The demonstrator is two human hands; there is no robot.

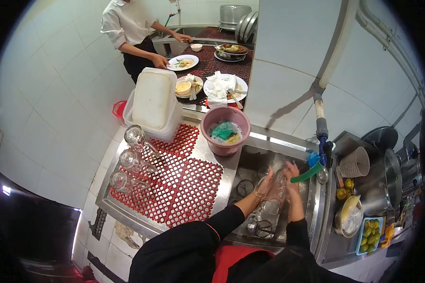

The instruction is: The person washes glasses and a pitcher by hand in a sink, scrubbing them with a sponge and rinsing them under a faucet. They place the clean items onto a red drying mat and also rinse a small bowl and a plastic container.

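My left hand (pixel 263 185) and my right hand (pixel 292 176) face each other over the metal sink (pixel 248 159). A clear glass (pixel 278 183) is between my palms, blurred by water and motion, and both hands press on its sides. Close to my right hand, a green hose (pixel 307 174) on the blue tap points at the glass. Lower in the sink lie glass mugs, one (pixel 259 228) on its side near my left forearm and another (pixel 244 187) by the left wall. Whether the glass in my hands has a handle is hidden.
Three glass mugs (pixel 129 159) stand on the red perforated mat (pixel 189 188). A pink bucket (pixel 225 148) with a green cloth and suds is at the sink's edge. White plastic tubs (pixel 151 101) stand behind. Another person (pixel 127 33) handles a plate (pixel 183 62). Pots (pixel 380 184) stand right.
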